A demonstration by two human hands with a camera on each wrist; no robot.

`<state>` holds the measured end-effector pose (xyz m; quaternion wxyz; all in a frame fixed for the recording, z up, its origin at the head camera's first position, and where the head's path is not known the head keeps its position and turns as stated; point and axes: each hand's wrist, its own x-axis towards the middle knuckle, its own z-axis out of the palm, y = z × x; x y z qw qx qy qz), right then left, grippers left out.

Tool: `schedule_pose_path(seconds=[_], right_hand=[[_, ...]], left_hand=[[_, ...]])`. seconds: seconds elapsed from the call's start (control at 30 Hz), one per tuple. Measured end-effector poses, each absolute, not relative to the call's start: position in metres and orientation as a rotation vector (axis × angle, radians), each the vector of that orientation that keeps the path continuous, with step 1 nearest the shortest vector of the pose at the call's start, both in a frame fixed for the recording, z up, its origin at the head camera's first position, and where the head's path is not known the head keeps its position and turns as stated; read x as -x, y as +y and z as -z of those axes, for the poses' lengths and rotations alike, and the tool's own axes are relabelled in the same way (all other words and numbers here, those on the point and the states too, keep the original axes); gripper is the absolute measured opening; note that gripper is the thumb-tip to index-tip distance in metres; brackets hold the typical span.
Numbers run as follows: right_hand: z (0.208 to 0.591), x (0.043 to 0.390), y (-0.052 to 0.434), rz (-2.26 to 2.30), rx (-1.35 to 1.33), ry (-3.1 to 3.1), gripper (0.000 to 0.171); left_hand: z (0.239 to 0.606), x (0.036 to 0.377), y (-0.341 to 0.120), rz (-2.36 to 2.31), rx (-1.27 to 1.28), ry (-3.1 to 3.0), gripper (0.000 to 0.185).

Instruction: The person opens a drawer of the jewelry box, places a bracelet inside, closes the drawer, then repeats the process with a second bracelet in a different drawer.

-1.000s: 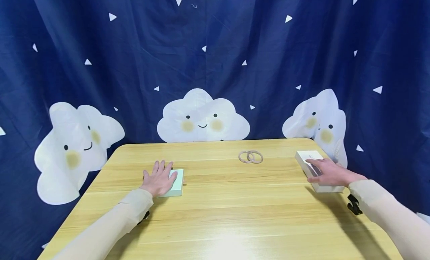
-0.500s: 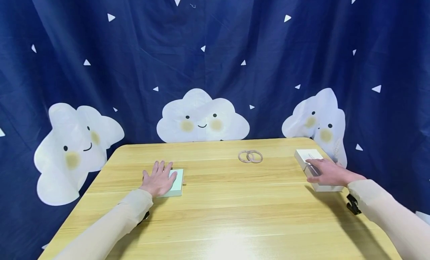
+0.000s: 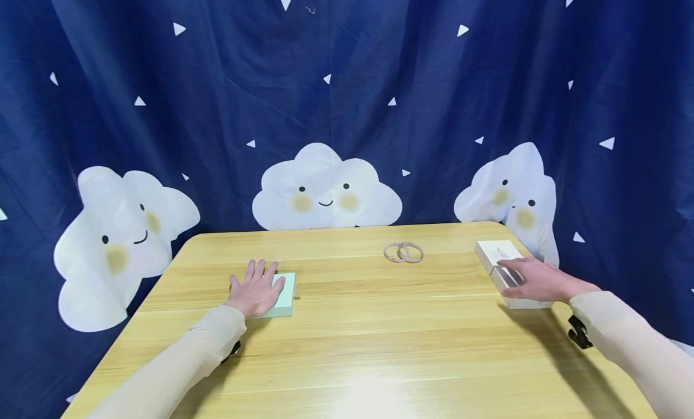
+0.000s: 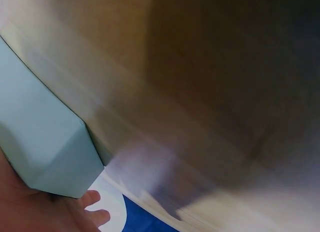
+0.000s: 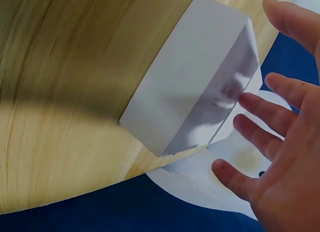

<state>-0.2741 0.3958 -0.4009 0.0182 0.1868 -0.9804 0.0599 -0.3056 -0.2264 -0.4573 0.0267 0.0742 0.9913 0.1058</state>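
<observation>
Tabletop: hands on mint box; white box

Both arms wear long, close-fitting beige sleeves ending at the wrist. Left hand and right hand bare, no gloves. Black camera mount strapped under the right wrist; another, darker, under the left.

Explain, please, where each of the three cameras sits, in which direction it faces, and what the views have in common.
Head: on the head, facing forward and down at the table; shows both sleeves, left hand, right hand.
Left wrist: under the left hand, blurred; mint box, fingertips.
Right wrist: beside the open right hand, facing the white box.
Shared: each wrist view's box also appears in the head view.
</observation>
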Motion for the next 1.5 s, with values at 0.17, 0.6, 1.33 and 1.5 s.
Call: schedule_pose_path(seconds=[0.17, 0.6, 1.33, 1.5], right_hand=[[0.401, 0.272, 0.397, -0.164, -0.565, -3.073, 0.076], [0.399, 0.269, 0.397, -0.184, -0.635, -3.081, 0.081], [0.397, 0.270, 0.407, -0.053, -0.782, -3.057, 0.100], [0.401, 0.273, 0.407, -0.053, -0.774, -3.048, 0.097]], left_hand=[[0.459, 0.306, -0.227, -0.323, -0.237, 3.060, 0.070], [0.464, 0.312, -0.230, -0.335, -0.236, 3.066, 0.071], [0.465, 0.312, -0.230, -0.327, -0.232, 3.069, 0.072], [0.464, 0.311, -0.229, -0.335, -0.225, 3.063, 0.071]])
